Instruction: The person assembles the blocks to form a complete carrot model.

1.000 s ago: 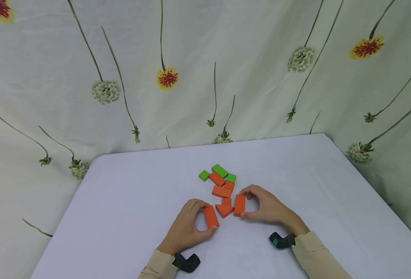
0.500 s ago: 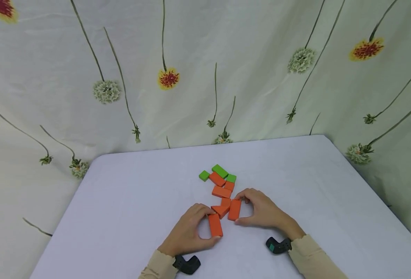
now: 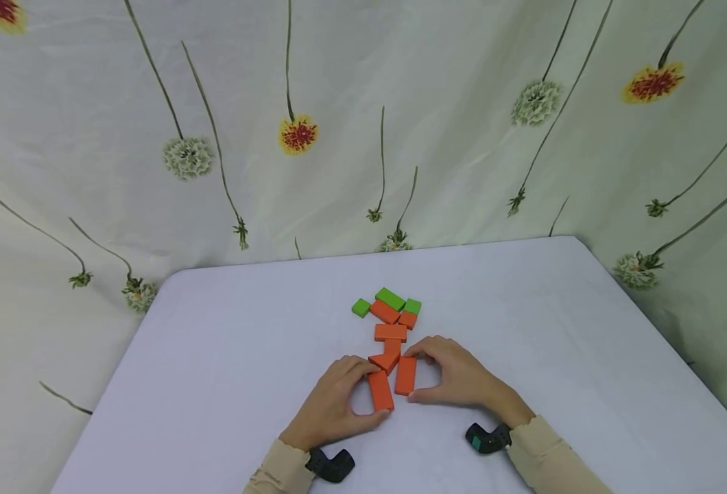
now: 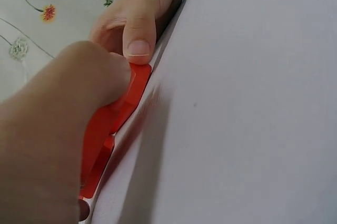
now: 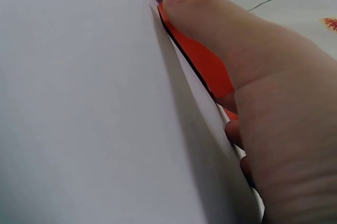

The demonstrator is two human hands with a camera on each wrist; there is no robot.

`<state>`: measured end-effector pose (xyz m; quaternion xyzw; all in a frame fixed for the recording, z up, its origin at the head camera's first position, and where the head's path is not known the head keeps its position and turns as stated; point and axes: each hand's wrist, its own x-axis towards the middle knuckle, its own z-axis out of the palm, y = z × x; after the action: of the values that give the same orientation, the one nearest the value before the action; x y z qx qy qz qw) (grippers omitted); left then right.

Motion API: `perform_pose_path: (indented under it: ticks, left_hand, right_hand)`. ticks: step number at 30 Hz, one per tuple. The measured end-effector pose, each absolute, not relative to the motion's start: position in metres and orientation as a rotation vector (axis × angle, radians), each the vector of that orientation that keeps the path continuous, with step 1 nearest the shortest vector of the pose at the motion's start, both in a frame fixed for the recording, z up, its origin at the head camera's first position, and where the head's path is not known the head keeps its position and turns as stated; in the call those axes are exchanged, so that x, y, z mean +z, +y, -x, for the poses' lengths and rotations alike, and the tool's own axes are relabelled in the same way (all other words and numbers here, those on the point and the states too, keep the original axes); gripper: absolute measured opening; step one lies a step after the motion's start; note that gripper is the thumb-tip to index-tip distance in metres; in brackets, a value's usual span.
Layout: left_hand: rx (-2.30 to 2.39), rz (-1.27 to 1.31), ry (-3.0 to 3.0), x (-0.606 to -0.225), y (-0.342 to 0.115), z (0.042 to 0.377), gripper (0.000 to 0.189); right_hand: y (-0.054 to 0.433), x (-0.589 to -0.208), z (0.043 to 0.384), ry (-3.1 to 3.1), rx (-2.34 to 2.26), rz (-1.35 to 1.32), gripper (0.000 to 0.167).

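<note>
In the head view my left hand (image 3: 337, 401) grips an orange rectangular block (image 3: 381, 391) by its far and near ends, between fingers and thumb. Opposite it, my right hand (image 3: 459, 376) holds a second orange rectangular block (image 3: 405, 376) the same way. A narrow gap separates the two blocks. Just beyond them lies an orange triangular block (image 3: 387, 361), touching a small orange block (image 3: 392, 346). A crosswise orange block (image 3: 391, 333) lies above that one. The left wrist view shows my left thumb hiding part of the orange blocks (image 4: 138, 84).
Farther up, another orange block (image 3: 385, 311) and a small orange one (image 3: 408, 320) border a long green block (image 3: 391, 298) and a small green block (image 3: 412, 307). One green cube (image 3: 360, 307) sits to their left. White cloth covers the table (image 3: 265, 329); a flowered curtain hangs behind.
My right hand has slid its block left and nearer me; my left hand's block has shifted slightly right and nearer. The triangular block has moved left, the crosswise block has straightened, and the upper-right small blocks shifted.
</note>
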<state>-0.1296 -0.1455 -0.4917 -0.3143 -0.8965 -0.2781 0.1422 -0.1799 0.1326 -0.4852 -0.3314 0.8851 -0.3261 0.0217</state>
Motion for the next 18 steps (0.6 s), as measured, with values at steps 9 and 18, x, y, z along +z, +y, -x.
perform_pose_path:
  ticks: [9, 18]
  left_hand:
    - [-0.790, 0.868, -2.592, -0.4926, -0.1452, 0.1325, 0.061]
    - [-0.766, 0.814, -2.648, -0.4932, -0.1447, 0.1334, 0.067]
  right_hand:
    - [0.1254, -0.4819, 0.1773, 2.767, -0.973, 1.092, 0.060]
    - [0.1226, -0.4833, 0.1769, 2.808, -0.946, 1.074, 0.061]
